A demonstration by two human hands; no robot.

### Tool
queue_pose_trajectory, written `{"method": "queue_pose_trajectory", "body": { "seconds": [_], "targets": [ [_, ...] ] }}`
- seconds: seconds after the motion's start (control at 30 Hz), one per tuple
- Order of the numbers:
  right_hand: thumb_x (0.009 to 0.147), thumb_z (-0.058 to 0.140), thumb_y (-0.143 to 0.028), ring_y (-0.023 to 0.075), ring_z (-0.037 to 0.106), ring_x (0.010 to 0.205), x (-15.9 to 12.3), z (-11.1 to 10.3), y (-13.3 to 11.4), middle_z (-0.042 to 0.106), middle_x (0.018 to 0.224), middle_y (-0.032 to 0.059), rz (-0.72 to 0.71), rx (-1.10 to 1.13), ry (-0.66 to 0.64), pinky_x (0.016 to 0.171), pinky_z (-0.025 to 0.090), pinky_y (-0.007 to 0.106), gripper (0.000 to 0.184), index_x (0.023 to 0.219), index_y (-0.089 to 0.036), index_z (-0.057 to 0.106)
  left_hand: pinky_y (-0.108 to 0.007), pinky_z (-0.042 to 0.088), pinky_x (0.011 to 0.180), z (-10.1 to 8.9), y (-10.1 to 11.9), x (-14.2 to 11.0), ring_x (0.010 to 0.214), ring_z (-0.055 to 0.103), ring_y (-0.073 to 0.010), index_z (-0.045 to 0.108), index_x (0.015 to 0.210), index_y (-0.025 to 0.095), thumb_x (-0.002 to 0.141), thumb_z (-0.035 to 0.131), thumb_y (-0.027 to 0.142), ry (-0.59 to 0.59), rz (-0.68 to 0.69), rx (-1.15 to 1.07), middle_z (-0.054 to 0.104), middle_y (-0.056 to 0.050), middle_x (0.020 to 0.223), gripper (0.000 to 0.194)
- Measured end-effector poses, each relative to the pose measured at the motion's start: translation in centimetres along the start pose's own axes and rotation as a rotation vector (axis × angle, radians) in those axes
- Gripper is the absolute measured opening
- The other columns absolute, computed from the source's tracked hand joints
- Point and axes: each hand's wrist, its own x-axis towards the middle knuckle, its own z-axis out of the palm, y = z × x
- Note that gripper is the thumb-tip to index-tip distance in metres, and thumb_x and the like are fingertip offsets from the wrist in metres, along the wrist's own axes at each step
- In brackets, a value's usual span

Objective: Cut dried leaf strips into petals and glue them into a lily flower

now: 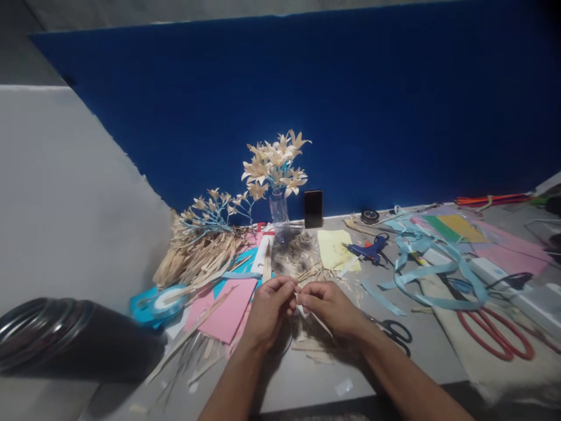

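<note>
My left hand (269, 309) and my right hand (329, 305) meet over the middle of the grey table (302, 377), fingertips pinched together on a thin pale strip (298, 290). The strip looks like dried leaf; its exact shape is hard to make out. Pale strip scraps (307, 345) lie under my hands. A pink paper sheet (228, 310) lies just left of my left hand. Black-handled scissors (397, 333) rest right of my right wrist.
A clear vase of cream leaf flowers (276, 169) stands at the back, a bundle of dried strips (197, 254) to its left. Also here: blue glue gun (368, 250), light blue ribbon (432, 266), red-handled scissors (495, 339), phone (313, 209), blue tape roll (160, 301), dark round container (56, 336).
</note>
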Motion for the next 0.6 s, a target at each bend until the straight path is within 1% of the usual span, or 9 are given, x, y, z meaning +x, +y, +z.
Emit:
{"method": "queue_pose_trajectory", "body": {
  "seconds": [0.07, 0.1, 0.23, 0.27, 0.37, 0.43, 0.5, 0.53, 0.6],
  "targets": [
    [0.087, 0.063, -0.037, 0.0124, 0.053, 0.062, -0.2, -0.4, -0.2, 0.062, 0.066, -0.0010, -0.015, -0.086, -0.015, 0.062, 0.039, 0.024, 0.028, 0.069, -0.016, 0.064, -0.017, 0.039, 0.047, 0.1, 0.1, 0.1, 0.049, 0.050, -0.0059, 0.071, 0.072, 0.011, 0.066, 0.087, 0.038, 0.017, 0.020, 0.027, 0.062, 0.000, 0.060, 0.031],
    [0.088, 0.061, -0.037, 0.0123, 0.051, 0.061, -0.3, -0.6, -0.2, 0.060, 0.065, -0.0016, -0.021, -0.116, -0.021, 0.061, 0.038, 0.024, 0.028, 0.070, -0.016, 0.064, -0.017, 0.039, 0.047, 0.2, 0.1, 0.1, 0.049, 0.051, -0.0060, 0.072, 0.072, 0.011, 0.067, 0.087, 0.037, 0.018, 0.023, 0.030, 0.063, -0.001, 0.062, 0.030],
    [0.091, 0.057, -0.039, 0.0116, 0.045, 0.058, -0.6, -1.3, -0.4, 0.055, 0.063, -0.0020, -0.013, -0.130, -0.035, 0.057, 0.033, 0.024, 0.032, 0.069, -0.016, 0.062, -0.021, 0.042, 0.049, 0.6, 0.3, 0.2, 0.057, 0.057, -0.0095, 0.078, 0.090, 0.012, 0.073, 0.080, 0.046, -0.048, 0.034, 0.031, 0.071, -0.008, 0.085, 0.038],
    [0.091, 0.056, -0.039, 0.0114, 0.044, 0.058, -0.7, -1.4, -0.5, 0.055, 0.064, -0.0019, -0.013, -0.132, -0.033, 0.056, 0.033, 0.024, 0.032, 0.069, -0.016, 0.062, -0.022, 0.041, 0.049, 0.7, 0.2, 0.2, 0.057, 0.058, -0.0103, 0.078, 0.092, 0.013, 0.074, 0.078, 0.048, -0.055, 0.045, 0.044, 0.071, -0.008, 0.086, 0.039],
    [0.091, 0.055, -0.037, 0.0117, 0.044, 0.058, -0.9, -1.7, -0.8, 0.057, 0.065, -0.0010, -0.021, -0.153, -0.024, 0.057, 0.033, 0.024, 0.031, 0.070, -0.016, 0.064, -0.022, 0.038, 0.049, 1.1, 0.1, 0.5, 0.052, 0.052, -0.0098, 0.079, 0.085, 0.013, 0.075, 0.077, 0.047, 0.012, 0.137, 0.206, 0.064, -0.002, 0.067, 0.034],
    [0.088, 0.058, -0.035, 0.0119, 0.046, 0.058, -0.9, -1.7, -0.8, 0.059, 0.064, -0.0005, -0.008, -0.159, -0.011, 0.057, 0.034, 0.024, 0.028, 0.069, -0.016, 0.064, -0.022, 0.036, 0.049, 1.2, 0.1, 0.8, 0.050, 0.046, -0.0085, 0.079, 0.076, 0.014, 0.076, 0.077, 0.042, 0.065, 0.232, 0.341, 0.056, 0.002, 0.057, 0.028],
    [0.082, 0.065, -0.031, 0.0121, 0.048, 0.059, -0.8, -1.8, -0.5, 0.060, 0.065, -0.0007, 0.019, -0.119, 0.013, 0.058, 0.035, 0.024, 0.020, 0.070, -0.016, 0.065, -0.022, 0.035, 0.050, 1.2, 0.2, 1.1, 0.051, 0.046, -0.0081, 0.079, 0.072, 0.014, 0.077, 0.076, 0.040, 0.067, 0.291, 0.404, 0.054, 0.002, 0.057, 0.026],
    [0.077, 0.069, -0.029, 0.0121, 0.049, 0.060, -0.6, -1.8, -0.3, 0.061, 0.066, -0.0009, 0.029, -0.085, 0.028, 0.059, 0.036, 0.024, 0.015, 0.071, -0.016, 0.066, -0.022, 0.035, 0.050, 1.2, 0.3, 1.2, 0.052, 0.047, -0.0083, 0.079, 0.073, 0.014, 0.078, 0.075, 0.040, 0.053, 0.292, 0.402, 0.056, 0.002, 0.059, 0.027],
    [0.070, 0.073, -0.026, 0.0119, 0.050, 0.061, -0.5, -1.9, 0.2, 0.062, 0.066, -0.0014, 0.040, -0.029, 0.048, 0.059, 0.036, 0.023, 0.013, 0.072, -0.015, 0.067, -0.021, 0.035, 0.050, 1.0, 0.4, 1.2, 0.052, 0.049, -0.0084, 0.080, 0.077, 0.014, 0.079, 0.075, 0.044, 0.019, 0.242, 0.353, 0.059, 0.000, 0.063, 0.030]
  ]
}}
